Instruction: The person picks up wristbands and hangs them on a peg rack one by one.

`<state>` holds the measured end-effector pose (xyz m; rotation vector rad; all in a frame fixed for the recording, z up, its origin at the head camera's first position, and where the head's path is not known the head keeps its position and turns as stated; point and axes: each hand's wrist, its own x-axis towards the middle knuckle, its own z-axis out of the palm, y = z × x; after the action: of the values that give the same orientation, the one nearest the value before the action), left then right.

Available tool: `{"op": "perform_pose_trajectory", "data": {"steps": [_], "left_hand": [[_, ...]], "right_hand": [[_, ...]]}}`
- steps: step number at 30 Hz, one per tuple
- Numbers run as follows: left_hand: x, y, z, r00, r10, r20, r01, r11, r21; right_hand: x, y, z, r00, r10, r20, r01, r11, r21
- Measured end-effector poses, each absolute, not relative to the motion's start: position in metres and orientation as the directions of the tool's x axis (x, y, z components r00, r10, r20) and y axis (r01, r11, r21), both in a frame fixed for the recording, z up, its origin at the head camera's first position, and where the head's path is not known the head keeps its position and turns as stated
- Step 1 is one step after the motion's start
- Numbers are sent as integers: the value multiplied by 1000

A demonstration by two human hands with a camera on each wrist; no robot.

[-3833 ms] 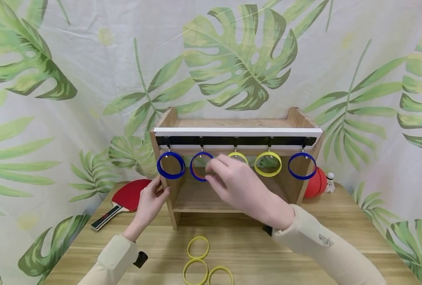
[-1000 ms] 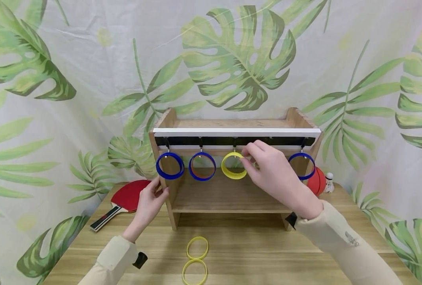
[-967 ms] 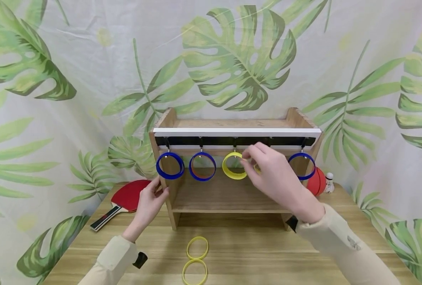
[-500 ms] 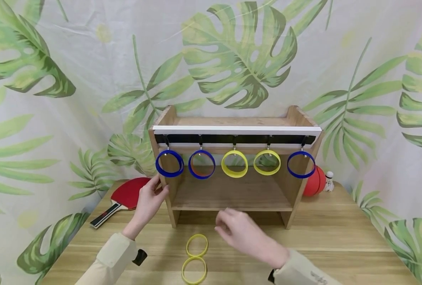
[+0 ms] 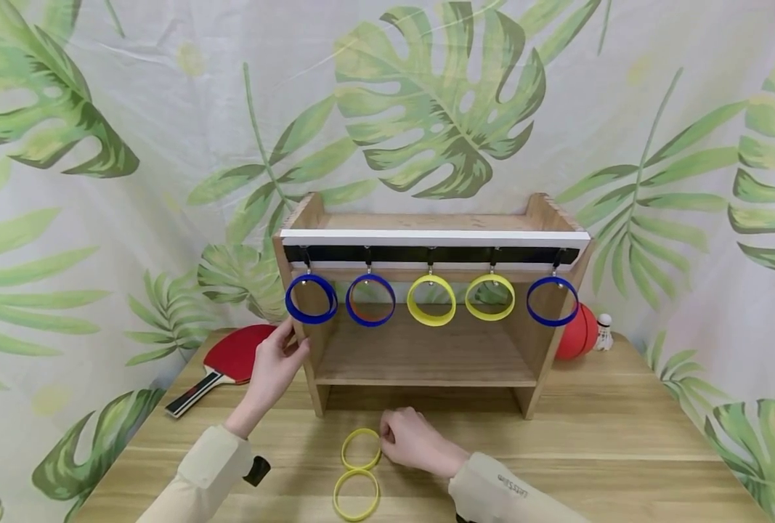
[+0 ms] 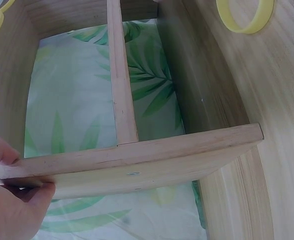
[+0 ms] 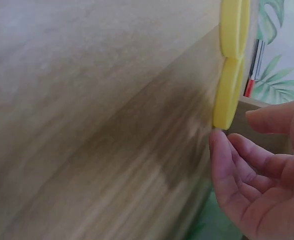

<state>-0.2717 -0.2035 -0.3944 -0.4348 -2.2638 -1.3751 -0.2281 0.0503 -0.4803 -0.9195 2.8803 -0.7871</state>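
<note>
My left hand (image 5: 272,363) grips the left side panel of the wooden shelf (image 5: 426,381), thumb and fingers on either side of its edge in the left wrist view. Two yellow rings lie on the table, the farther ring (image 5: 362,448) touching the nearer ring (image 5: 356,495). Beside the farther one is my right hand (image 5: 413,439); in the right wrist view its fingertips are right at the edge of that yellow ring (image 7: 226,95), thumb apart. From hooks under a black strip (image 5: 400,254) hang blue rings (image 5: 311,319), a blue-and-orange pair (image 5: 370,322), yellow rings (image 5: 431,321) and another blue ring (image 5: 553,322).
A red table tennis paddle (image 5: 238,354) lies left of the shelf, close to my left hand. At the right, behind the shelf, are a red ball (image 5: 579,334) and a shuttlecock (image 5: 603,334). A leaf-patterned cloth (image 5: 165,145) covers the background.
My right hand has come down from the hanging rings to the table. A third yellow ring seen on the table earliest is gone from there. My left hand stays put.
</note>
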Motion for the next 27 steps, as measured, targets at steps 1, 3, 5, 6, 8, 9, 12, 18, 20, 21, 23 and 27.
{"op": "perform_pose_trajectory", "data": {"steps": [1,3,5,6,8,9,12,18,20,21,23,27], "left_hand": [[-272,-204,-394,-847,34,530,487,448,750],[-272,-204,-394,-847,33,530,488,442,753],[-272,-203,-394,-849,30,528,485,439,756],[-272,-203,-394,-850,27,525,483,438,759],[-272,-202,-393,-852,23,523,478,442,759],[-271,-202,-392,-853,23,521,475,446,759],[-265,-198,-386,-854,23,521,471,459,753],[-251,-192,-369,-855,31,517,469,471,747],[-252,-192,-370,-856,28,517,468,468,750],[-253,-193,-373,-855,27,518,470,465,751],[-259,-196,-379,-854,26,520,473,458,753],[-269,-202,-392,-857,31,515,473,449,758]], "right_hand": [[-230,48,-482,-834,-540,113,-522,706,-480],[-232,45,-487,-846,-524,99,-501,717,-484],[-234,42,-490,-855,-512,84,-482,724,-494],[-235,41,-491,-857,-508,84,-478,725,-495],[-236,40,-492,-859,-503,93,-481,733,-480],[-237,40,-493,-858,-503,100,-486,735,-474],[-236,41,-492,-851,-508,130,-506,729,-462],[-233,48,-480,-830,-526,186,-544,689,-480],[-232,50,-473,-815,-528,237,-573,678,-460],[-231,52,-469,-807,-529,263,-588,672,-451],[-227,56,-460,-787,-525,323,-617,661,-428],[-217,67,-442,-714,-510,479,-683,655,-322]]}}
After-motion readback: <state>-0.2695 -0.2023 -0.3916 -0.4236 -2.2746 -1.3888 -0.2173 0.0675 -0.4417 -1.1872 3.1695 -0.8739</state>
